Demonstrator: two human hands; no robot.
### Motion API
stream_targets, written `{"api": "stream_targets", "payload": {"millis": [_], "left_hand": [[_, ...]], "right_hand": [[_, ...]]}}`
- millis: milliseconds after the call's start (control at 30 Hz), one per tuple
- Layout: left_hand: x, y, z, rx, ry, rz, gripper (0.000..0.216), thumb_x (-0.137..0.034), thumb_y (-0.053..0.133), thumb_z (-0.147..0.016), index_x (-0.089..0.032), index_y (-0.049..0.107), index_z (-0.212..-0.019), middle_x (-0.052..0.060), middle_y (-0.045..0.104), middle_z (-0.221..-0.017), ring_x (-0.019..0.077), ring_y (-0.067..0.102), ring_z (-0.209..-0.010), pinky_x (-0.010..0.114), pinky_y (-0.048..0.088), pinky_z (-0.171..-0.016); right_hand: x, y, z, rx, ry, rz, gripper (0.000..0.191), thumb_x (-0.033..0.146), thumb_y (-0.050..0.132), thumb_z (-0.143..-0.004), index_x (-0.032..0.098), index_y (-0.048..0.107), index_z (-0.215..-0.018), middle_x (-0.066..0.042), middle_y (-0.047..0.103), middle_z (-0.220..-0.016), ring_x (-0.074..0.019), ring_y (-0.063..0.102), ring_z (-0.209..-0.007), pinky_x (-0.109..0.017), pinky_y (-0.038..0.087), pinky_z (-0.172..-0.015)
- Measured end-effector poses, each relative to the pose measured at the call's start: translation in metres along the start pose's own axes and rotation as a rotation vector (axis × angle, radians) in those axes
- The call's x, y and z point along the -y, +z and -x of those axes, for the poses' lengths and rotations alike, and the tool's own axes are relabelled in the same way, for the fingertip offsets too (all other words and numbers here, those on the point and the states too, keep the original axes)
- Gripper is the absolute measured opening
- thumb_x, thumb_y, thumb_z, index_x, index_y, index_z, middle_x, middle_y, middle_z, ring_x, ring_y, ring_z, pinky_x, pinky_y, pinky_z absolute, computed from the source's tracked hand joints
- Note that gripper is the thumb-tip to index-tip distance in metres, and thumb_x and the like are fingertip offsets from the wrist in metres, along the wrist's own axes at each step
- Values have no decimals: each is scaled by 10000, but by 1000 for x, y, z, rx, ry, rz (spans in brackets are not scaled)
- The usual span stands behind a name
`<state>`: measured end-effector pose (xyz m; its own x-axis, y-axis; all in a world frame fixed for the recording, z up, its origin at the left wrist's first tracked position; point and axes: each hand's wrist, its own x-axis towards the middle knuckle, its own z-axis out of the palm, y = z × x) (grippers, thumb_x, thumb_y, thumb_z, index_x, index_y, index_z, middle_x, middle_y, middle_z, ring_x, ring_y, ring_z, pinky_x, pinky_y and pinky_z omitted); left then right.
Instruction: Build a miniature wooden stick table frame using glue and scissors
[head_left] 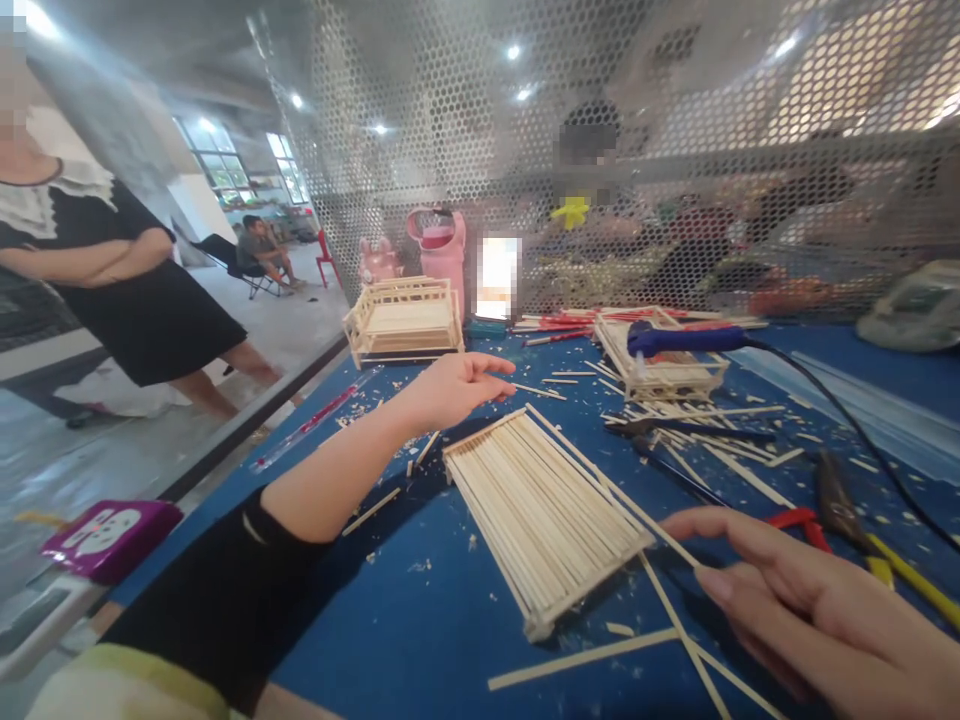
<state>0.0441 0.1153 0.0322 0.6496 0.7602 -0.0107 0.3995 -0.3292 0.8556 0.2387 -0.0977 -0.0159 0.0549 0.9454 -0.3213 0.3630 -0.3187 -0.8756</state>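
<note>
A panel of thin wooden sticks (pixel 551 510) lies in the middle of the blue table, its sticks side by side between two crosswise end pieces. Along its right edge runs a single long wooden stick (pixel 622 492). My right hand (pixel 810 610) pinches the near end of that stick between thumb and fingers. Past the panel's far left corner is my left hand (pixel 461 388), thumb and forefinger apart, with nothing seen between them; its other fingers are partly hidden. More loose sticks (pixel 585 660) lie in front of the panel.
A blue glue gun (pixel 686 340) rests on a small stick frame (pixel 660 380). Pliers (pixel 847 500) and cut sticks lie at right. A stick-built bed-like model (pixel 405 320) stands behind, near a perforated screen (pixel 465 130). One person (pixel 97 250) stands at left.
</note>
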Motion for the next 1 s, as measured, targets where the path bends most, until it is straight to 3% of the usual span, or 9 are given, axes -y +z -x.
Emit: {"api": "stream_targets", "payload": {"millis": [133,333,600,1000], "left_hand": [[-2,1,4,53,-47,43,351,-185,547,-781,-159,563,-1130,92,686,-1016,152,625,-876,308,454,-808],[-4,6,5,112,-114,216,328,-155,521,-818,-158,541,-1145,86,687,-1004,127,630,-836,301,451,-816],[-7,10,7,111,-146,244,293,-138,461,-865,-156,520,-1152,95,659,-1075,95,617,-774,274,454,-769],[-7,12,8,92,-96,128,354,-102,434,-848,-164,517,-1186,119,608,-1171,142,628,-854,321,489,-783]], "right_hand": [[-1,1,1,10,-3,-1,579,629,392,-784,235,478,-1199,22,544,-535,-113,419,-435,-194,341,-384],[-5,0,0,34,7,22,567,640,357,-798,249,460,-1196,48,470,-508,-78,256,-388,-185,200,-323],[-8,-2,2,0,19,78,598,639,341,-803,233,409,-1237,79,320,-468,-96,271,-418,-182,251,-358],[-3,-1,2,-10,37,35,572,626,379,-790,235,457,-1201,70,332,-477,-101,268,-435,-188,273,-375]]}}
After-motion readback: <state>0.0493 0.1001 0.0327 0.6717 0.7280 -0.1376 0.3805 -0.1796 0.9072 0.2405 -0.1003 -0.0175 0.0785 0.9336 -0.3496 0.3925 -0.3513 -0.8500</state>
